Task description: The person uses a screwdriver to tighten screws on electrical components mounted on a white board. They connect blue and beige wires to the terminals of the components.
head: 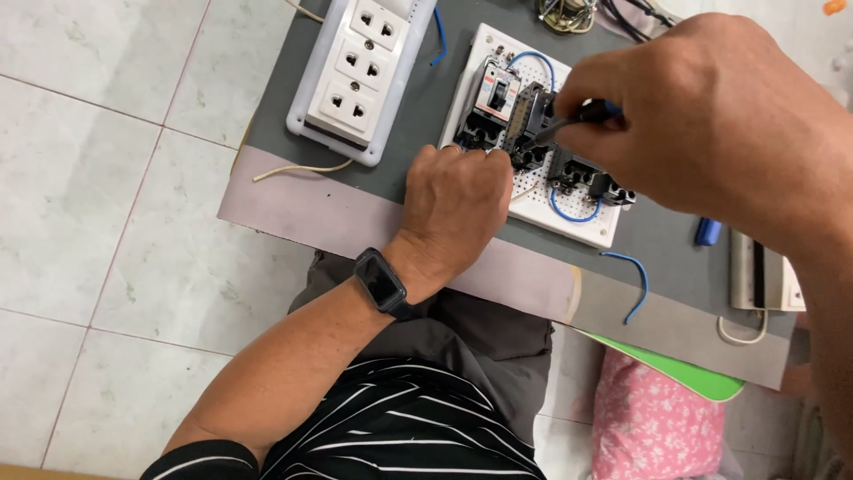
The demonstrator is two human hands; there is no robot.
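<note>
A white perforated board (582,224) lies on a grey table top (418,133) and carries black circuit breakers (498,102) joined by blue wires (573,213). My right hand (702,116) is shut on a screwdriver (569,123) with a dark handle, its tip pointing down-left onto a black breaker. My left hand (458,200), with a black watch (382,283) on the wrist, rests on the board's near left edge; its fingers curl at the base of the breakers, and what they grip is hidden.
A white strip of three sockets (360,67) lies at the table's far left, a white wire (298,169) beside it. A loose blue wire (635,280) and a blue-handled tool (708,231) lie right of the board. Pink flowered cloth (653,422) and a green lid (684,372) sit below the table edge.
</note>
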